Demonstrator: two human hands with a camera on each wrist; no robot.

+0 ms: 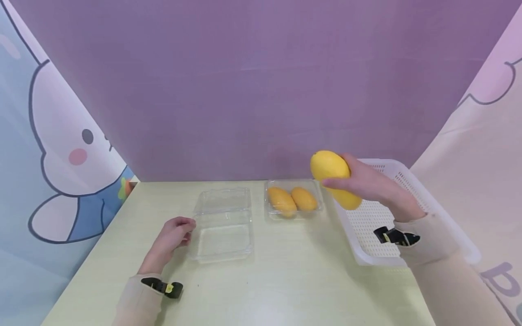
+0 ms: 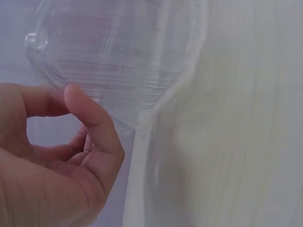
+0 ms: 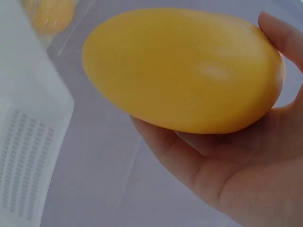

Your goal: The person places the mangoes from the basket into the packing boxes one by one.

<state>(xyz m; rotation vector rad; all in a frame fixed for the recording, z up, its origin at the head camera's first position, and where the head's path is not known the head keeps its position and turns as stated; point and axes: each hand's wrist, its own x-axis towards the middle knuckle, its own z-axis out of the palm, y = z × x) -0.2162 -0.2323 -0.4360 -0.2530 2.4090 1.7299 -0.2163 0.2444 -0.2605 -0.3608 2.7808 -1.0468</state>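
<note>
My right hand (image 1: pixel 364 179) grips a yellow mango (image 1: pixel 329 165) above the left edge of the white basket. The thumb lies across the mango in the head view, and the right wrist view shows its smooth side (image 3: pixel 184 71) with fingers beneath it. On the left, my left hand (image 1: pixel 175 233) pinches the left edge of a clear plastic clamshell box (image 1: pixel 222 240), near its hinge. That box lies with its lid folded back, and nothing sits inside. In the left wrist view, thumb and forefinger (image 2: pixel 92 113) meet at the plastic's edge.
A second clear box (image 1: pixel 272 215) holding two mangoes (image 1: pixel 281 200) stands at the back centre of the pale table (image 1: pixel 261 290). The white perforated basket (image 1: pixel 355 242) is on the right. A purple backdrop (image 1: pixel 261 90) rises behind the table, with printed cloths at both sides.
</note>
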